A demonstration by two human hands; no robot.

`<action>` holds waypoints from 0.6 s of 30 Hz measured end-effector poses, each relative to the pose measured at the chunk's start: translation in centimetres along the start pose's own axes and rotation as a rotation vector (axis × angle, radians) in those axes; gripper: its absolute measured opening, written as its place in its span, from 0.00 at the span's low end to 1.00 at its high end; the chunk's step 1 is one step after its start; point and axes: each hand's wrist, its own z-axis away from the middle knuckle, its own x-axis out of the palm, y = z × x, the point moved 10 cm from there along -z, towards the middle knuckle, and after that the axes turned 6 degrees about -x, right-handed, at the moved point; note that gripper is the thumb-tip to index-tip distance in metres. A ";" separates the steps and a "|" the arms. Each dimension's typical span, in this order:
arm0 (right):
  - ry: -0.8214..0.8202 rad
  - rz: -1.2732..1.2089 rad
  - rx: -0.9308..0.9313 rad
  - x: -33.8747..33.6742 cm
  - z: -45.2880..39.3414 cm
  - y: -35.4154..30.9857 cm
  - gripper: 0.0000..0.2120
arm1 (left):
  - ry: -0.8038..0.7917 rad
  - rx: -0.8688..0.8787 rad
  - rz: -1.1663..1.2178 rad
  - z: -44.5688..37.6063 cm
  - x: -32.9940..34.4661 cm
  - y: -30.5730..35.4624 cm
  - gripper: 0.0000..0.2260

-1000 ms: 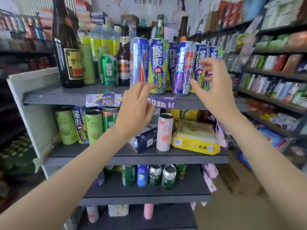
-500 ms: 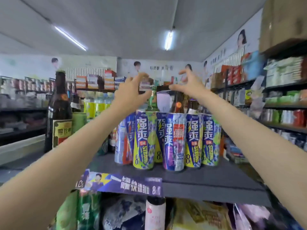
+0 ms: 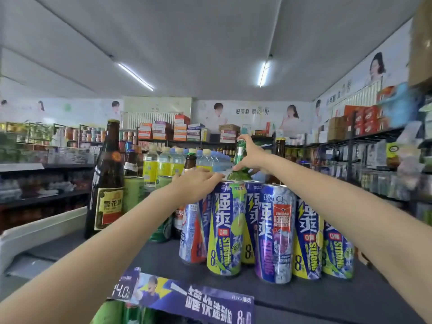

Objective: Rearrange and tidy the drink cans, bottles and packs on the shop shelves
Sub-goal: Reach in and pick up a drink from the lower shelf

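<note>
Both hands have come down since half a second ago, when they were raised with spread fingers above the can tops; the right hand [image 3: 251, 157] now grips the neck of a green glass bottle [image 3: 240, 163], fingers and thumb curled round it, while the left hand [image 3: 198, 184] lies flat with straight fingers over the tops of the leftmost cans, holding nothing.

Top shelf [image 3: 304, 298]: dark grey board, carrying all items noted below, with a purple price strip [image 3: 187, 298] fixed along its front edge (white characters, "8.0" legible).

Tall brown beer bottle [image 3: 106, 183]: upright at the left of the shelf, yellow and red label, gold cap.

Row of tall cans [image 3: 275, 235]: upright at the shelf front, packed touching one another. Blue and white bodies, large white characters, yellow-green or purple lower bands marked "STRONG" and "8".

Green glass bottle: upright directly behind the can row, shoulder and neck showing above the can tops; its base is hidden.

Pale green can [image 3: 133, 192]: upright just right of the tall brown bottle.

Clear water bottles [image 3: 161, 163] with yellow labels stand at the back of the shelf.
</note>
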 end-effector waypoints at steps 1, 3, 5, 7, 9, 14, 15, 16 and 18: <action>0.018 -0.001 -0.002 -0.2 0.1 0.0 0.44 | 0.005 0.001 -0.016 -0.1 0.0 -0.1 0.22; 0.043 -0.029 -0.007 -0.6 0.2 -0.2 0.43 | -0.001 0.010 -0.031 -0.2 0.0 -0.2 0.22; 0.081 -0.083 -0.015 -1.3 0.4 -0.5 0.42 | -0.009 0.015 -0.025 -0.3 0.0 -0.2 0.21; 0.132 -0.124 -0.035 -2.8 0.3 -1.2 0.41 | -0.022 0.002 -0.018 -0.3 -0.1 -0.1 0.21; 0.201 -0.152 -0.084 -4.8 0.1 -2.6 0.41 | -0.030 -0.024 -0.013 -0.3 -0.2 -0.3 0.20; 0.409 -0.247 -0.269 -11.6 1.0 -8.7 0.38 | 0.420 0.031 0.007 0.5 -5.2 0.7 0.24; 0.458 -0.259 -0.310 -13.1 1.4 -9.9 0.37 | 0.509 0.048 0.082 0.8 -6.3 0.8 0.27; 0.506 -0.284 -0.355 -14.4 1.9 -11.1 0.37 | 0.570 0.058 0.176 1.1 -7.3 0.8 0.30; 0.579 -0.362 -0.414 -16.7 3.1 -13.1 0.37 | 0.623 0.070 0.362 1.3 -8.7 0.5 0.37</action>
